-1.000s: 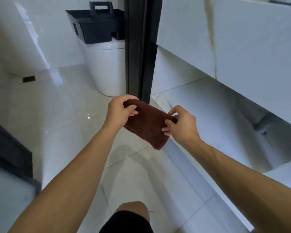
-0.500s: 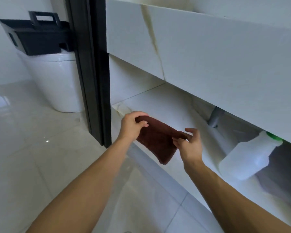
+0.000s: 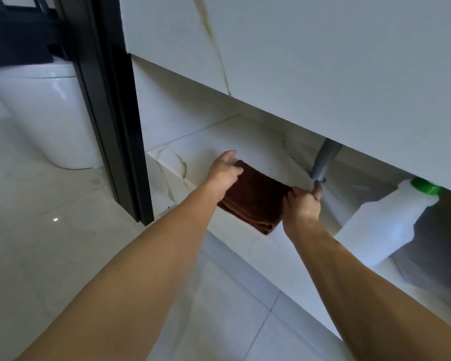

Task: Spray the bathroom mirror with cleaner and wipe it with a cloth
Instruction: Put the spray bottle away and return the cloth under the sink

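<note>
A folded dark brown cloth (image 3: 254, 198) is held low over the marble shelf (image 3: 201, 142) under the vanity. My left hand (image 3: 223, 171) grips the cloth's far left end. Its right end is pinched by my right hand (image 3: 302, 205). Both forearms reach forward from the bottom of the view. Whether the cloth touches the shelf I cannot tell. The mirror is out of view.
A white plastic jug with a green cap (image 3: 385, 222) lies tilted on the shelf at the right. A grey drain hose (image 3: 323, 162) comes down behind the cloth. The vanity front (image 3: 323, 61) hangs above. A black door frame (image 3: 110, 105), a toilet (image 3: 44, 113) and a black caddy (image 3: 16, 43) are left.
The view has swung right and closer to the vanity. Both hands have carried the cloth forward and down, in over the under-sink shelf. The jug came into view.
</note>
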`<state>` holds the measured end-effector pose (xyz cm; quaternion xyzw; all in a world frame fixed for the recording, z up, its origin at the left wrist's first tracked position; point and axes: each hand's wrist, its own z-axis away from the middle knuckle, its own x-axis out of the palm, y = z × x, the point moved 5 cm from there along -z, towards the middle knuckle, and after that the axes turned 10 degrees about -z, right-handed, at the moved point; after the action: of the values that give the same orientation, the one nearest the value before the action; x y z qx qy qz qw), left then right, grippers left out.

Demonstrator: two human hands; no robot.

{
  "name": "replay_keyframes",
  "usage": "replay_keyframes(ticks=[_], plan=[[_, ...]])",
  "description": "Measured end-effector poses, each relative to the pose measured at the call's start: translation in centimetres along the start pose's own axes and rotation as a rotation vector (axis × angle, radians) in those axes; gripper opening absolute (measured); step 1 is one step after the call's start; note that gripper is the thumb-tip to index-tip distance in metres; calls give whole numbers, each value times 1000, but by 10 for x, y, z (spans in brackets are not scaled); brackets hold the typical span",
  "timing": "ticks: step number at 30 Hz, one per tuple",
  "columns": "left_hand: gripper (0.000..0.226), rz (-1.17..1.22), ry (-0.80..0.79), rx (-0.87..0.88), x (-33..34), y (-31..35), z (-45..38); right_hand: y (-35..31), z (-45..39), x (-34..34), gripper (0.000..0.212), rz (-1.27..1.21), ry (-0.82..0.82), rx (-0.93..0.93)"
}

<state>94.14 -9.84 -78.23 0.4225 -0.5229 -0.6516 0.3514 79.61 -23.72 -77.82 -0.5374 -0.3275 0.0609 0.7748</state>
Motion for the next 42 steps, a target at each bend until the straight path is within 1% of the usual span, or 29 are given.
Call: replay_keyframes(ticks=[2,4,6,8,10,11,13,14,16,21,24,27,30,31,33,35,36,39,42], plan=[[46,-235,-5,119,6,-1,3,5,-2,-2,56,161,-84,-31],[36,-470,-16,253,13,0,7,11,-6,-2,50,384,-133,-72],[36,-704,-34,395,24,3,11,15,-10,-1,49,655,-187,-143],[44,-977,-83,470,35,-1,9,15,-10,3,51,850,-221,-224],[52,-1260,-151,424,42,-12,4,18,-6,9,55,1089,-314,-344],[55,-1342,-179,387,43,-16,2,22,-5,13,58,1232,-372,-385],[57,-1397,-219,346,44,-19,-1,33,-7,14,63,1520,-456,-413],[58,-1409,-230,339,44,-19,-1,37,-10,13,65,1631,-471,-401],[59,-1431,-247,330,45,-18,-3,36,-15,11,66,1763,-471,-379],[60,-1443,-267,312,51,-13,-12,30,-31,11,67,1821,-504,-366],[61,-1435,-267,312,59,-10,-18,23,-42,10,68,1831,-496,-349],[61,-1428,-256,310,62,-7,-22,22,-45,11,68,1792,-471,-333],[61,-1415,-279,301,59,-10,-20,24,-39,10,68,1692,-446,-290],[59,-1414,-273,305,57,-10,-19,23,-37,10,69,1667,-417,-295],[55,-1353,-230,327,57,-5,-23,19,-35,12,68,1662,-347,-364],[52,-1286,-161,340,59,0,-28,20,-34,14,68,1700,-335,-419],[52,-1295,-142,341,61,0,-29,22,-35,14,68,1709,-343,-411],[56,-1387,-170,333,63,-8,-32,28,-38,9,77,1740,-350,-320],[56,-1406,-186,336,58,-10,-35,28,-36,7,81,1767,-345,-317]])
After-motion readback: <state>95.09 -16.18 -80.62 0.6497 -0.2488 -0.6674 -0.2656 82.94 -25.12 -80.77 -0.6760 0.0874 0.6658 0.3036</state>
